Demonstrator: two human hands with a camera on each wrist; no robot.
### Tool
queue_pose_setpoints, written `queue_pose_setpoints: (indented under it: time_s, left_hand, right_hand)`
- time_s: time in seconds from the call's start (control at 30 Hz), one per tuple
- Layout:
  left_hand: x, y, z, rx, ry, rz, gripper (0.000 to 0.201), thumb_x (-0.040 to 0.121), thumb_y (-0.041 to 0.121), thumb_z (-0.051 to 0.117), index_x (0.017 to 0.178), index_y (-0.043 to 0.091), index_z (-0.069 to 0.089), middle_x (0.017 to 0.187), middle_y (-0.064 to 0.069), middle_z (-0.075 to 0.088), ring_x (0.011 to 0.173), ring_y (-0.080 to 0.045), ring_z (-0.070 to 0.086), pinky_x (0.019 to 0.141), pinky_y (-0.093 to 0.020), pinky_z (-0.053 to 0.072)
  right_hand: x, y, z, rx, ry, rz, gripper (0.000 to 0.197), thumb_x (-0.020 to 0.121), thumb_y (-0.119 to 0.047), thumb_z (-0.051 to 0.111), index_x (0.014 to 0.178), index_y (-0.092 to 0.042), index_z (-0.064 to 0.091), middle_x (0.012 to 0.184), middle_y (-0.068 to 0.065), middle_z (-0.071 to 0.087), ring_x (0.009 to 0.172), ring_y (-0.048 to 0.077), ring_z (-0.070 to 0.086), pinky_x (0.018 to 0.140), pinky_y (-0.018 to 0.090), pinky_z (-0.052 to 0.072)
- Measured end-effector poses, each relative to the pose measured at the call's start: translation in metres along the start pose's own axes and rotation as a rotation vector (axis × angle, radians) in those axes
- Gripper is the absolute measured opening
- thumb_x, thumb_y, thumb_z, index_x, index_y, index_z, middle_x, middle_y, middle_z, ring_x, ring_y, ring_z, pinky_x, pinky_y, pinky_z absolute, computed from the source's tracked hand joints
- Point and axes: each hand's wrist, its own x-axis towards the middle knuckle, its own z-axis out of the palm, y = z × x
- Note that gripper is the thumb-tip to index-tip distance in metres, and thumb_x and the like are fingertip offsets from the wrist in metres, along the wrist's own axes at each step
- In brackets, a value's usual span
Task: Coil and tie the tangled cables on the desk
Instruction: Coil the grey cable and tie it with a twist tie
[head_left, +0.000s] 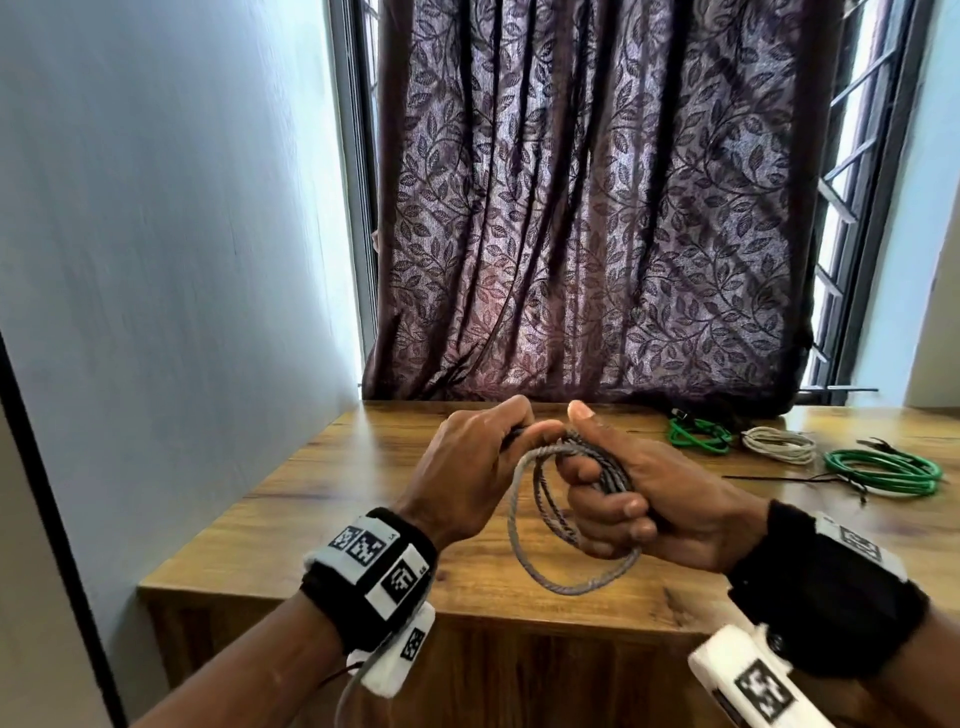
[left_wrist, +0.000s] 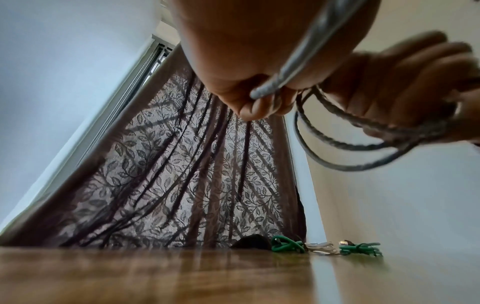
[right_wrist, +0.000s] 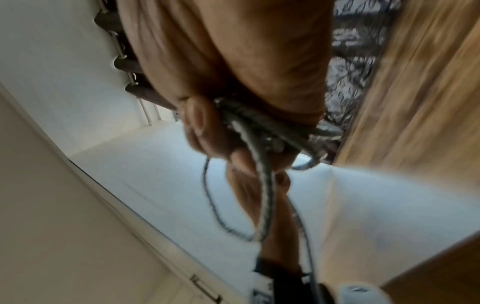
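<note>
- Above the near middle of the wooden surface (head_left: 332, 499): grey braided cable (head_left: 524, 540) gathered into several loops, held up between both hands, lowest loop hanging close over the wood.
- Right hand (head_left: 660, 499): grip clenched round the bundled loops, fingers curled over the strands, thumb raised straight up.
- Left hand (head_left: 467, 467): grip pinching 1 strand of the same cable near the top of the coil, just beside the right thumb; from the left wrist view, a thick grey strand (left_wrist: 298, 67) running across the palm into the curled fingers.
- Right wrist view blurred: dark strands (right_wrist: 262, 185) bunched under the fingers and trailing down past the wrist.
- Far right of the surface, well apart from the hands: 1 small green coil (head_left: 698, 437), 1 white coil (head_left: 779, 444) just beside it, 1 larger green coil (head_left: 883, 470) nearer the edge, thin black ties (head_left: 810, 479) lying beside it.
- Behind the surface: dark leaf-patterned curtain (head_left: 587, 208) over a window.
- Black wristbands with printed markers on both wrists.
</note>
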Motion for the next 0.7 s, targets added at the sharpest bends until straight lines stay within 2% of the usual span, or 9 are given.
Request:
queue_pose_setpoints:
  time_s: [0.1, 0.2, 0.27, 0.33, 0.4, 0.47, 0.5, 0.57, 0.7]
  left_hand:
    - [-0.004, 0.006, 0.01, -0.134, 0.041, -0.042, 0.032, 0.109, 0.039, 0.044, 0.085, 0.018, 0.045, 0.065, -0.001, 0.05, 0.058, -0.025, 0.044, 0.056, -0.045, 0.039]
    - [-0.007, 0.014, 0.025, -0.318, 0.068, -0.163, 0.035, 0.112, 0.036, 0.038, 0.098, 0.009, 0.056, 0.08, -0.004, 0.057, 0.066, -0.027, 0.056, 0.064, -0.051, 0.045]
    - [-0.007, 0.017, 0.037, -0.469, 0.051, -0.232, 0.036, 0.11, 0.04, 0.045, 0.106, 0.006, 0.056, 0.097, -0.011, 0.062, 0.073, -0.024, 0.063, 0.064, -0.043, 0.055]
    - [-0.009, 0.02, 0.042, -0.574, 0.032, -0.346, 0.034, 0.106, 0.044, 0.051, 0.116, 0.012, 0.055, 0.097, -0.011, 0.063, 0.065, -0.013, 0.064, 0.054, -0.026, 0.055]
    - [-0.012, 0.02, 0.044, -0.62, -0.095, -0.397, 0.027, 0.107, 0.038, 0.046, 0.116, 0.012, 0.049, 0.081, -0.01, 0.068, 0.052, -0.019, 0.063, 0.048, -0.032, 0.056]
    - [-0.01, 0.026, 0.037, -0.614, -0.195, -0.477, 0.033, 0.111, 0.041, 0.039, 0.11, 0.01, 0.05, 0.072, -0.013, 0.068, 0.048, -0.028, 0.061, 0.053, -0.047, 0.058]
    - [-0.008, 0.027, 0.032, -0.679, -0.267, -0.518, 0.036, 0.111, 0.045, 0.037, 0.11, 0.013, 0.052, 0.07, -0.013, 0.067, 0.048, -0.027, 0.06, 0.056, -0.046, 0.058]
    - [-0.004, 0.024, 0.018, -0.789, -0.411, -0.559, 0.033, 0.108, 0.049, 0.041, 0.115, 0.02, 0.054, 0.071, -0.01, 0.066, 0.049, -0.023, 0.06, 0.056, -0.036, 0.057]
    - [-0.012, 0.009, -0.001, -0.905, -0.59, -0.549, 0.028, 0.106, 0.038, 0.055, 0.113, 0.012, 0.065, 0.072, -0.01, 0.065, 0.053, -0.02, 0.061, 0.059, -0.032, 0.057]
  right_hand:
    - [-0.004, -0.006, 0.011, 0.133, -0.003, -0.068, 0.054, 0.104, -0.065, 0.043, 0.077, -0.019, 0.046, 0.042, -0.007, 0.031, 0.032, 0.008, 0.029, 0.055, 0.031, 0.037]
    - [-0.005, -0.013, 0.022, 0.213, 0.065, -0.121, 0.052, 0.102, -0.064, 0.048, 0.077, -0.019, 0.048, 0.046, -0.008, 0.028, 0.035, 0.008, 0.028, 0.056, 0.03, 0.038]
    - [-0.005, -0.017, 0.027, 0.27, 0.099, -0.158, 0.049, 0.103, -0.06, 0.049, 0.078, -0.019, 0.051, 0.051, -0.008, 0.027, 0.039, 0.009, 0.028, 0.058, 0.029, 0.039]
    - [-0.005, -0.021, 0.03, 0.338, 0.132, -0.207, 0.045, 0.106, -0.053, 0.047, 0.079, -0.018, 0.052, 0.057, -0.007, 0.026, 0.044, 0.01, 0.028, 0.06, 0.03, 0.04]
    - [-0.006, -0.025, 0.03, 0.409, 0.155, -0.266, 0.041, 0.108, -0.047, 0.044, 0.08, -0.017, 0.052, 0.062, -0.007, 0.024, 0.048, 0.011, 0.027, 0.062, 0.031, 0.04]
    - [-0.007, -0.029, 0.028, 0.47, 0.171, -0.312, 0.039, 0.107, -0.043, 0.039, 0.08, -0.017, 0.05, 0.065, -0.008, 0.022, 0.051, 0.011, 0.026, 0.065, 0.031, 0.037]
    - [-0.008, -0.031, 0.024, 0.478, 0.198, -0.338, 0.039, 0.107, -0.041, 0.038, 0.079, -0.018, 0.049, 0.064, -0.008, 0.022, 0.051, 0.01, 0.025, 0.065, 0.031, 0.036]
    - [-0.008, -0.035, 0.015, 0.444, 0.265, -0.368, 0.037, 0.107, -0.039, 0.037, 0.077, -0.019, 0.048, 0.059, -0.009, 0.023, 0.046, 0.009, 0.025, 0.06, 0.028, 0.036]
    - [-0.005, -0.032, 0.0, 0.2, 0.396, -0.299, 0.041, 0.107, -0.042, 0.042, 0.071, -0.022, 0.043, 0.044, -0.01, 0.023, 0.032, 0.007, 0.02, 0.043, 0.026, 0.027]
